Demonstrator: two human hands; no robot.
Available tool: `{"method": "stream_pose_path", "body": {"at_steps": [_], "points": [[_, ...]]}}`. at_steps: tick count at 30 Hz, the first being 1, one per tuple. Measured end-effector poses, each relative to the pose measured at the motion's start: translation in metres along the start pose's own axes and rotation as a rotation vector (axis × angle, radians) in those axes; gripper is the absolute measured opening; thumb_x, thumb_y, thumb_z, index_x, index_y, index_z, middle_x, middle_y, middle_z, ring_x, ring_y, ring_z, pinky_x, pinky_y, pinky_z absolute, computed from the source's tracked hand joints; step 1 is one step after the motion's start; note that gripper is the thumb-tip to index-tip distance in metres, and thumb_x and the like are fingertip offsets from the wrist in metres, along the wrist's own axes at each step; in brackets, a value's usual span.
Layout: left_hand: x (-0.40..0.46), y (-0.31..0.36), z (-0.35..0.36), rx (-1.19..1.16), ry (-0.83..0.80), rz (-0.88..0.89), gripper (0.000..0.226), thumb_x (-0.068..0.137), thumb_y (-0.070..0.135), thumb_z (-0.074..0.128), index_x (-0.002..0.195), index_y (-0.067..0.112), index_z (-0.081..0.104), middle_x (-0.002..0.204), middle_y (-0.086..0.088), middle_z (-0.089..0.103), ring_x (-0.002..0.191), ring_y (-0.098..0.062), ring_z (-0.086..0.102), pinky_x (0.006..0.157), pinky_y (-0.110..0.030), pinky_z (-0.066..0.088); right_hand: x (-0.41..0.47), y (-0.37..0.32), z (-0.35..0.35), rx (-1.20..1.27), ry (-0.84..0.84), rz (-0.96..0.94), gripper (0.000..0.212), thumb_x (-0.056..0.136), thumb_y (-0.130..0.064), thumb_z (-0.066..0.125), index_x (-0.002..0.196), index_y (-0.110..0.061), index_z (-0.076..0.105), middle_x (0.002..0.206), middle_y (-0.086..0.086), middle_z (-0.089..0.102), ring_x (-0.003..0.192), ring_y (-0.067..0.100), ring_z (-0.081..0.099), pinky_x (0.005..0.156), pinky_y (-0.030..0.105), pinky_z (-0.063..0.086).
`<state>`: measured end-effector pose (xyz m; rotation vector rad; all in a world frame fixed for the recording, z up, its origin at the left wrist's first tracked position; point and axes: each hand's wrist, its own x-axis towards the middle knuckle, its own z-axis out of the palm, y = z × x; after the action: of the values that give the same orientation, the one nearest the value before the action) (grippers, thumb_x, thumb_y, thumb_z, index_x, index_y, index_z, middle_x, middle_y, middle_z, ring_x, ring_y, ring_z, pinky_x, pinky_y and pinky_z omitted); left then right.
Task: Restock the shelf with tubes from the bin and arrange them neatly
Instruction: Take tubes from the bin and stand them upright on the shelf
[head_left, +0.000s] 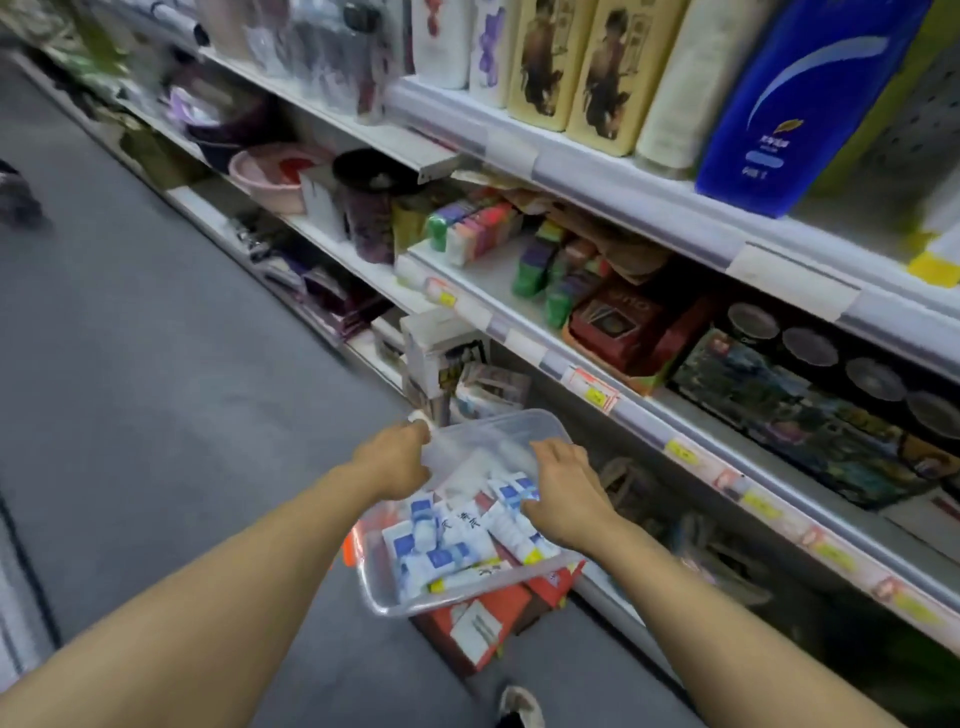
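A clear plastic bin (387, 597) sits low in front of me, resting on red cartons on the floor. Several white and blue tubes (452, 545) lie jumbled inside it. My left hand (397, 457) grips the bin's far left rim. My right hand (563, 493) reaches down into the bin among the tubes, fingers curled; whether it holds one is hidden. The shelf unit (519, 338) runs along my right, its rail dotted with price tags.
Red cartons (478, 629) lie under the bin. Small coloured boxes (483, 228), a red card box (623, 327) and dark packs fill the middle shelf. Bottles (800, 104) stand on the top shelf. Grey aisle floor (156, 389) stretches left. A shoe (519, 706) shows below.
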<state>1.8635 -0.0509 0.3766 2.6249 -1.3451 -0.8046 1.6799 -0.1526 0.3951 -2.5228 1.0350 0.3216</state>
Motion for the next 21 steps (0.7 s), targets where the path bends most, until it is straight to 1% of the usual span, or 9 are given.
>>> {"method": "stream_pose_path", "body": {"at_steps": [2,4,8,12,15,18,21], "points": [[0.004,-0.013,0.015,-0.024,-0.028,-0.058,0.05,0.087,0.024,0.058,0.133,0.012,0.04,0.137,-0.013,0.046,0.124,-0.029,0.047,0.1,-0.033,0.039,0.013,0.0,0.012,0.006,-0.023,0.002,0.061,0.088,-0.026,0.055,0.14,-0.008,0.029,0.146,0.011,0.03,0.136,0.031,0.024,0.112,0.036,0.024],[0.009,-0.024,0.031,-0.047,-0.049,-0.111,0.05,0.088,0.024,0.058,0.133,0.013,0.04,0.139,-0.011,0.044,0.127,-0.027,0.045,0.101,-0.032,0.037,0.03,0.002,0.024,0.011,-0.046,-0.006,0.061,0.087,-0.026,0.056,0.14,-0.009,0.03,0.146,0.011,0.032,0.135,0.03,0.026,0.112,0.034,0.024],[0.026,-0.04,0.065,-0.1,-0.099,-0.223,0.048,0.088,0.027,0.056,0.131,0.015,0.04,0.137,-0.01,0.046,0.121,-0.029,0.05,0.097,-0.034,0.04,0.064,0.015,0.051,0.031,-0.122,0.003,0.066,0.086,-0.026,0.06,0.141,-0.01,0.028,0.145,0.012,0.031,0.136,0.029,0.025,0.111,0.032,0.024],[0.052,-0.046,0.103,-0.184,-0.145,-0.317,0.047,0.087,0.027,0.058,0.128,0.012,0.042,0.13,-0.014,0.052,0.116,-0.031,0.052,0.093,-0.033,0.042,0.101,0.038,0.078,0.047,-0.174,0.013,0.063,0.084,-0.025,0.062,0.137,-0.009,0.033,0.143,0.013,0.035,0.134,0.03,0.028,0.11,0.033,0.027],[0.075,-0.047,0.132,-0.268,-0.158,-0.391,0.043,0.087,0.024,0.057,0.125,0.008,0.044,0.126,-0.016,0.055,0.115,-0.031,0.052,0.09,-0.032,0.041,0.127,0.058,0.1,0.067,-0.203,0.028,0.06,0.081,-0.024,0.061,0.135,-0.011,0.037,0.139,0.012,0.04,0.129,0.03,0.033,0.106,0.032,0.03],[0.098,-0.048,0.161,-0.298,-0.168,-0.455,0.042,0.089,0.025,0.055,0.126,0.006,0.043,0.128,-0.016,0.053,0.117,-0.032,0.05,0.091,-0.034,0.04,0.151,0.08,0.124,0.096,-0.229,0.048,0.059,0.081,-0.021,0.061,0.135,-0.01,0.039,0.137,0.012,0.043,0.125,0.03,0.037,0.104,0.031,0.031],[0.121,-0.05,0.187,-0.31,-0.175,-0.508,0.048,0.089,0.028,0.056,0.129,0.006,0.04,0.13,-0.017,0.051,0.118,-0.033,0.05,0.094,-0.036,0.04,0.169,0.098,0.144,0.125,-0.225,0.084,0.054,0.083,-0.017,0.059,0.132,-0.009,0.041,0.134,0.012,0.045,0.123,0.029,0.038,0.103,0.032,0.033]]}}
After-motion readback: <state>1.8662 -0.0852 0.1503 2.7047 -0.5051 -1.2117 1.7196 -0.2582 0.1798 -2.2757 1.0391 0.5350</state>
